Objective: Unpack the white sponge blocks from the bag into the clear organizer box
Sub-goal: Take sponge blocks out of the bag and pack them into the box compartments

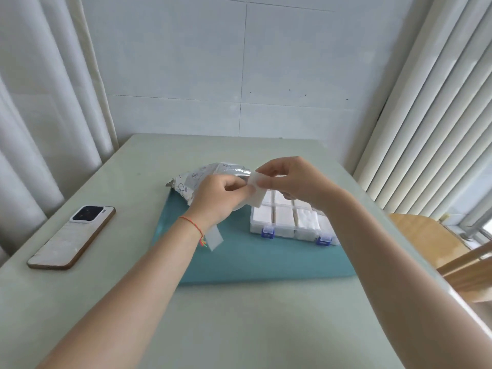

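bag (pixel 191 179) left of organizer box (pixel 287 222), both on mat (pixel 253 257)

Both forearms were bare, no sleeves. Left hand (pixel 217 197) wore thin red string bracelet (pixel 192 225) at wrist w/ small multicoloured tassel; right hand (pixel 298 179) wore nothing.

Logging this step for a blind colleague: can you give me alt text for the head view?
Both hands, left hand and right hand, pinch one white sponge block above a clear organizer box already holding white blocks. The box and a crumpled bag lie on a teal mat; a phone lies face down to the left on the table.
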Motion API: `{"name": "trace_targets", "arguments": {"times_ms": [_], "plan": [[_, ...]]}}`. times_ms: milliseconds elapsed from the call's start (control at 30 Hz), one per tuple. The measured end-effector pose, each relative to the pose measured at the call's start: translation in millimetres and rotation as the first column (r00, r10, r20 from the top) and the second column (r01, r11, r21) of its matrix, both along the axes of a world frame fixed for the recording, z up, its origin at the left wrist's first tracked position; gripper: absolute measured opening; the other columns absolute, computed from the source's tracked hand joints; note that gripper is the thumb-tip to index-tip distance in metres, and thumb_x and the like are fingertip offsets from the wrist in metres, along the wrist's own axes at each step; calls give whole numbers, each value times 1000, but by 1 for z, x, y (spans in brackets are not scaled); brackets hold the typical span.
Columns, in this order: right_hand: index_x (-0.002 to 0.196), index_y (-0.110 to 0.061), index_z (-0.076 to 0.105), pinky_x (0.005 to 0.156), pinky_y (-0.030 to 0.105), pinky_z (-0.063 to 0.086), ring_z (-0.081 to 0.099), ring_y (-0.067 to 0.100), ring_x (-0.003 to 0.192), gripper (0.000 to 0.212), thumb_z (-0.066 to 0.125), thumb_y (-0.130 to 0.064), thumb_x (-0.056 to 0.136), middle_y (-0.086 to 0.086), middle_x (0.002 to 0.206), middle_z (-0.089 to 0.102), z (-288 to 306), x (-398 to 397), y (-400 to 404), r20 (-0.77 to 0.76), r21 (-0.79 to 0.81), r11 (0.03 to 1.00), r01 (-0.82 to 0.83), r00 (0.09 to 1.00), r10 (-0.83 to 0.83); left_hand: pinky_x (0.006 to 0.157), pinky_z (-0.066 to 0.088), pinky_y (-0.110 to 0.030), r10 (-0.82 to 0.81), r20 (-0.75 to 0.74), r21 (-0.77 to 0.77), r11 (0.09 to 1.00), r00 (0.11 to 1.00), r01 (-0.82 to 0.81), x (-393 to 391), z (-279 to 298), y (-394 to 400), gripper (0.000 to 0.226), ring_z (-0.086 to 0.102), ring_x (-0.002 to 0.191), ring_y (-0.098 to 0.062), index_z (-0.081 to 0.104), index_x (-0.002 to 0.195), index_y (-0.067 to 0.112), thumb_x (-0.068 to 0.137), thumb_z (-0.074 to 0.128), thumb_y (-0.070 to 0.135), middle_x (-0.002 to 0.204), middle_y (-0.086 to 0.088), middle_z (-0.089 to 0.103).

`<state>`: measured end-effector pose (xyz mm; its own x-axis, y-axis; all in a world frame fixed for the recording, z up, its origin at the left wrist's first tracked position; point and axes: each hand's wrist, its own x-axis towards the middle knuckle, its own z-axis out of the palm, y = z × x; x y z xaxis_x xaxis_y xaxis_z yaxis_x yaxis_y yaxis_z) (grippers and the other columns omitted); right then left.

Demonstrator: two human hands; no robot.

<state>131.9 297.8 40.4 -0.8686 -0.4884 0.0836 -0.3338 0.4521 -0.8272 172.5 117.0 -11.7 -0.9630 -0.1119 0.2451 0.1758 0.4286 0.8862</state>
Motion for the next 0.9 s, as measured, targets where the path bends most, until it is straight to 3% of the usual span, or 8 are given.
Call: {"name": "trace_targets", "arguments": {"times_ms": [133, 233, 333, 500, 667, 900], "plan": [[86, -14, 71, 43, 22, 25, 29, 10, 42, 4, 70, -14, 90, -10, 56, 57, -7, -6, 32, 28, -58, 995, 83, 996, -81, 49, 36, -8, -23, 48, 114, 993, 999, 18, -3, 2, 35, 12, 48, 46, 2, 73, 79, 16, 88, 73, 24, 57, 6, 60], [89, -16, 71, 42, 21, 28, 31, 7, 40, 2, 70, -15, 90, -7, 61, 60, -15, -9, 66, 0, -11, 989, 147, 989, -147, 45, 34, -10, -74, 104, 70, 995, 992, 67, -11, 0, 68, 11, 43, 40, 2, 74, 83, 15, 88, 72, 24, 56, 3, 59], [93, -18, 70, 38, 9, 26, 38, 1, 34, 6, 68, -13, 90, -2, 68, 59, -22, -13, 98, -45, 58, 971, 234, 972, -231, 49, 38, -15, -129, 179, -50, 989, 975, 140, -21, -5, 97, 17, 49, 47, -4, 74, 77, 15, 89, 69, 25, 60, 7, 66], [94, -15, 72, 36, 9, 27, 38, 6, 46, 6, 69, -17, 89, -2, 72, 60, -44, -20, 135, -42, 141, 930, 339, 941, -337, 74, 50, -26, -119, 150, -363, 917, 981, 167, -34, -19, 132, 15, 65, 79, -15, 74, 79, 12, 86, 64, 20, 79, 1, 72], [92, -15, 74, 55, 13, 41, 55, 11, 70, 7, 70, -14, 87, -5, 78, 65, -57, -25, 140, -57, 206, 936, 287, 958, -281, 75, 44, -20, -163, 148, -500, 839, 976, 216, -37, -26, 142, 15, 60, 81, -9, 78, 93, 19, 86, 66, 13, 82, 11, 65], [93, -15, 74, 69, 22, 44, 60, 12, 80, 9, 67, -14, 89, -4, 85, 68, -59, -30, 144, -141, 335, 904, 267, 963, -232, 73, 49, -27, -203, 154, -569, 782, 967, 255, -40, -24, 143, 13, 62, 84, -18, 64, 85, 26, 87, 62, 13, 85, 4, 65]]}}
